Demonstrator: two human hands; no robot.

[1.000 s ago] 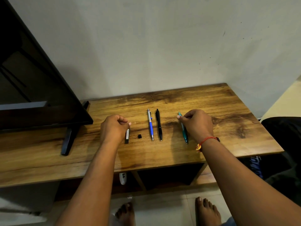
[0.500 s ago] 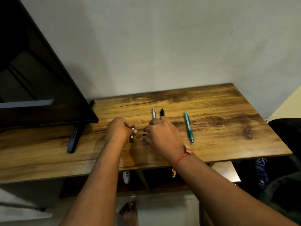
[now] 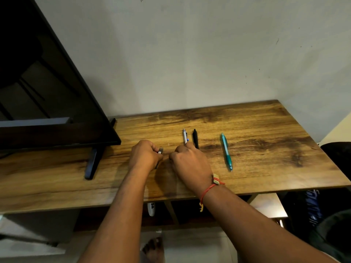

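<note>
Right hand [image 3: 191, 164] covers the near ends of blue pen [image 3: 184, 136] and black pen [image 3: 195, 138], fingers curled, can't tell if holding anything; teal pen [image 3: 226, 151] lies apart at right. Left hand [image 3: 145, 155] clenches short dark stick [image 3: 160, 150], grey tip showing, low over table [image 3: 266, 130], just beside the right hand.

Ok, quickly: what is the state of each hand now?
Left hand: grips a small dark stick.
Right hand: fingers curled; what it holds, if anything, is hidden.

Light: dim, warm, indoor.
Shadows: soft dark patch on the table [image 3: 266, 126] between the left hand [image 3: 145, 154] and right hand [image 3: 191, 164]; grey shade on the wall [image 3: 190, 54] right of the screen [image 3: 47, 95].
Blur: the small dark stick [image 3: 160, 150] in the left hand is smeared.
Edges: wide-angle bowing; the screen leans.
</note>
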